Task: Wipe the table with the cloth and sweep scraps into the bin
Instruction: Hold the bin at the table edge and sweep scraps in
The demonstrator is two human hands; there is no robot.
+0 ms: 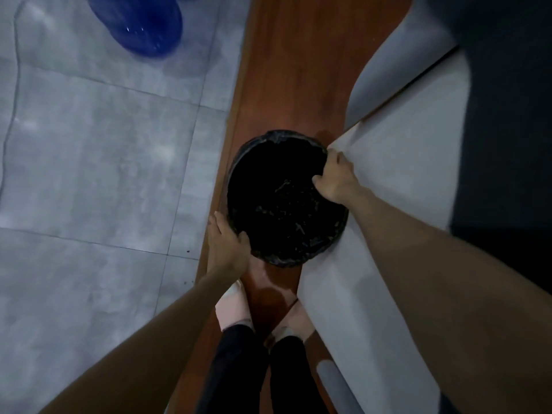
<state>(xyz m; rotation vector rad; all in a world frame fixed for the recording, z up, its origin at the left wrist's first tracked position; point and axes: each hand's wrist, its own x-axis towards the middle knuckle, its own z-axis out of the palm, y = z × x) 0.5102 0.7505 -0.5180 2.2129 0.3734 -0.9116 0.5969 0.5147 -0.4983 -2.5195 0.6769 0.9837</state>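
The left hand (228, 245) curls over the near-left rim of the black-lined bin (236, 174), thumb inside the edge. The right hand (336, 179) grips the far-right rim, fingers hooked over it. The bin stands on a reddish wooden floor strip (286, 70), touching a grey cushioned seat (397, 180) on its right, with scraps (286, 204) showing inside. Pale slippers (234, 306) stand just behind it; grey floor tiles (98, 162) and a blurred blue container (143, 22) lie to the left.
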